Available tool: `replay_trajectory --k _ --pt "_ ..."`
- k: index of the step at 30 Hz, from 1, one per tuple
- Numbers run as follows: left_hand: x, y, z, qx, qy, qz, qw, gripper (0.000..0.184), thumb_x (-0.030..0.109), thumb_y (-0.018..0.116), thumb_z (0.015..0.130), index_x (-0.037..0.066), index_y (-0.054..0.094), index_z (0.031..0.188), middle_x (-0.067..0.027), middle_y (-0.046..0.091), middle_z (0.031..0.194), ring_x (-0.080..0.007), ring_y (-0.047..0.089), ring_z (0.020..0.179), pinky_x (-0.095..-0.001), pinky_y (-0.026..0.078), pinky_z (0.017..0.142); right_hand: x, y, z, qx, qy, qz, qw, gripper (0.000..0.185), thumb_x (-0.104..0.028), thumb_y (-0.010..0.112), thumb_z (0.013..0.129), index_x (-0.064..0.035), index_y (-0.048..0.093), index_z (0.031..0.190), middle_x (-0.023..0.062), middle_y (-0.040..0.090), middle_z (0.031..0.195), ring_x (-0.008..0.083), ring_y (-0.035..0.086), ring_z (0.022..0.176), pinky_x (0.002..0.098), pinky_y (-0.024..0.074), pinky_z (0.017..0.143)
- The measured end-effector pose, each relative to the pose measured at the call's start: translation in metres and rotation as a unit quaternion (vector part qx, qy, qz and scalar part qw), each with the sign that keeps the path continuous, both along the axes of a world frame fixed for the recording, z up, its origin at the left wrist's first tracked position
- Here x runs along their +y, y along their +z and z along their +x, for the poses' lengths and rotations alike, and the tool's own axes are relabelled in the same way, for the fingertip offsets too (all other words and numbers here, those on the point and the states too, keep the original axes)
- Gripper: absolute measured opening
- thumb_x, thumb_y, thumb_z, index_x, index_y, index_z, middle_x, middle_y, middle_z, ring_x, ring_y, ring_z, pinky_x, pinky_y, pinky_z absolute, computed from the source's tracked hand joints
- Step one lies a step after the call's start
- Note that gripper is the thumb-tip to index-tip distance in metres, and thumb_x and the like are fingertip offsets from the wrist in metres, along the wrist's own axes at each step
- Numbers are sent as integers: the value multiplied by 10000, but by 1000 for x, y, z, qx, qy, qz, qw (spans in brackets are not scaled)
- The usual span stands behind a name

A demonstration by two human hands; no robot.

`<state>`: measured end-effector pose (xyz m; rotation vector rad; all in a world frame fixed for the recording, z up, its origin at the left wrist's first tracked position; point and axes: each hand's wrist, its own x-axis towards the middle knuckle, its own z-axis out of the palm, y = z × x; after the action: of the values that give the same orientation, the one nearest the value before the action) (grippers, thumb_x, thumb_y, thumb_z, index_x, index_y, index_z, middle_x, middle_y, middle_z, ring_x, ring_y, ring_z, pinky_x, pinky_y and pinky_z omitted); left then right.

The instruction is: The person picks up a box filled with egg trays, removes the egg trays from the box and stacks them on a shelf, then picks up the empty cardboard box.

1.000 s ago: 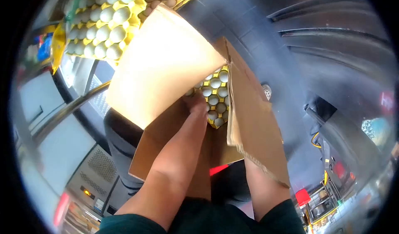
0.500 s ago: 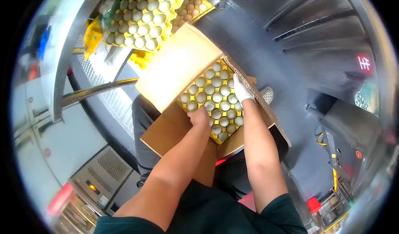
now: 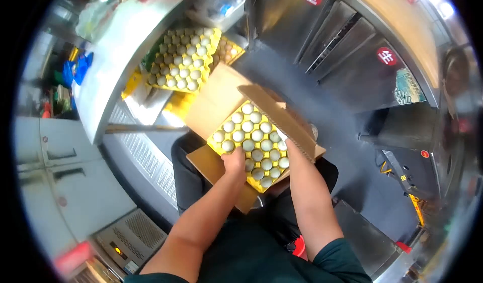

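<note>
A yellow egg tray [image 3: 252,183] full of pale greenish eggs [image 3: 248,146] is between my two hands, in the opening of a cardboard box [image 3: 217,96]. My left hand [image 3: 234,161] grips the tray's left edge, fingers partly hidden beneath it. On the opposite edge is my right hand [image 3: 283,141], in a white glove and partly covered by a raised box flap [image 3: 276,116]. The tray is tilted, its near corner overlapping the box's near side. The box stands between my knees.
Behind the box to the left, another yellow tray of eggs [image 3: 183,62] rests under a white counter [image 3: 118,46], beside a tray of browner eggs [image 3: 229,52]. Metal cabinets [image 3: 347,67] line the right. A grey vented machine [image 3: 132,238] stands lower left.
The tray has come up in the box, its near corner now over the box's near side. Both hands stay on it. The view has tilted upward, showing more of the counter and cabinets.
</note>
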<state>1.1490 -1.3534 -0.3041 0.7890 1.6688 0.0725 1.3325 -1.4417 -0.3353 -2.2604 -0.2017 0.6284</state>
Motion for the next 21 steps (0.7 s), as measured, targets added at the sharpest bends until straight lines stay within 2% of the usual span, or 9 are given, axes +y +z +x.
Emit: replay_trajectory --k 5,6,7,11,14,16,19,20,21 --pt "19 27 -20 -11 -42 109 993 765 260 707 852 16 356 1487 -211 550 1324 -331 602 1087 -479 541 814 13 19 -7 -53 2 49 997 691 -586 419 1076 -56 549 1499 196 555 1546 362 481 1460 427 354 1218" --pt "21 36 -26 16 -61 64 996 829 262 713 845 -49 348 1522 -288 534 1459 -390 573 1310 -461 473 1083 13 27 -10 -60 11 56 997 690 -586 421 1075 -57 546 1501 195 551 1551 361 475 1465 426 351 1218" --pt "22 43 -30 13 -70 68 995 823 252 707 852 -46 344 1528 -285 533 1462 -387 575 1308 -457 474 1082 9 35 -11 -12 24 43 999 691 -587 426 1071 -60 542 1503 186 514 1586 350 447 1484 425 346 1216" --pt "24 51 -38 -34 -56 85 994 790 216 693 870 -36 343 1533 -274 534 1462 -370 589 1287 -445 485 1070 10 54 -18 -9 4 8 1000 673 -573 474 1038 -65 582 1465 185 586 1516 372 522 1409 437 376 1194" --pt "33 41 -47 -43 -101 83 990 667 229 683 900 57 344 1448 -177 550 1278 -301 583 1049 -494 519 759 6 62 -15 37 20 -47 998 693 -605 513 996 -72 620 1426 178 623 1474 367 556 1375 436 395 1179" --pt "33 86 -42 -84 -65 65 992 668 220 684 888 97 355 1456 -158 573 1223 -280 590 962 -453 493 699 10 66 -19 14 18 -49 999 678 -637 533 957 -86 695 1318 175 671 1404 372 598 1325 449 431 1139" --pt "48 91 -48 -121 -79 72 987 656 207 682 877 117 381 1454 -138 583 1204 -268 592 939 -437 481 670 14 76 -25 22 -2 -60 998 694 -679 551 923 -110 728 1279 191 702 1338 383 634 1272 460 450 1117" --pt "51 115 -45 -132 -78 53 987 702 114 661 925 44 312 1530 -226 548 1357 -350 604 1180 -492 561 934 15 82 -28 2 -10 -51 999 708 -706 572 898 -111 741 1243 202 719 1296 387 649 1247 458 466 1103" --pt "54 115 -50 -141 -84 65 984 709 119 664 924 43 310 1534 -226 550 1356 -353 605 1180 -493 563 929 17 86 -30 4 -15 -47 999 714 -716 585 884 -113 743 1233 205 722 1286 387 651 1245 454 471 1099"
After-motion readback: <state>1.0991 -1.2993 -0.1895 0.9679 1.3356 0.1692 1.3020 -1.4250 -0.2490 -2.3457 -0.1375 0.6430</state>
